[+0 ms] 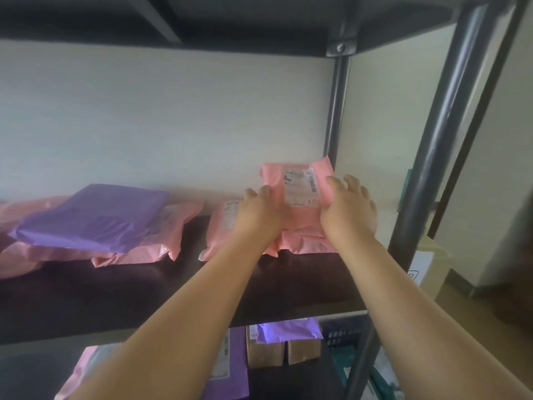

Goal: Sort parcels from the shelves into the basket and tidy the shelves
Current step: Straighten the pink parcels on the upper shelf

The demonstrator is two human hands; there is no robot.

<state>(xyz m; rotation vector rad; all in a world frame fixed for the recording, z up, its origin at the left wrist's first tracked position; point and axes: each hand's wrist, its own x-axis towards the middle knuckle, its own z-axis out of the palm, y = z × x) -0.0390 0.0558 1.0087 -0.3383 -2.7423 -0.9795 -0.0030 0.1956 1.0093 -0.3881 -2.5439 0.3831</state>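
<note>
Both hands are closed on one pink parcel (301,217), which stands tilted between them, its top edge leaning back toward the wall (173,125) beyond the fingertips. The left hand (261,210) curls its fingers over the parcel's left edge. The right hand (350,206) spreads wider, with the thumb on the labelled front and the fingers reaching round the right edge, though their tips are not visible behind it. Just under and outside the left hand lies a second pink parcel (222,229), partly overlapped by the held one. Well out to the left, a purple parcel (95,217) rests on more pink ones. The shelf board (144,287) runs beneath both forearms. Below the right forearm a dark crate (344,336) shows, and it may be the basket. The step looks like lifting this parcel off the shelf. The soft mailer will likely sag, so it seems best to keep both sides supported and raise it straight off the parcel beneath before drawing it toward the body. That should keep the lower parcel from being dragged forward. The rear post (336,111) stands just beyond the right fingers, so a pull slightly leftward should avoid it. Keeping the label facing up would allow a read before sorting.
</note>
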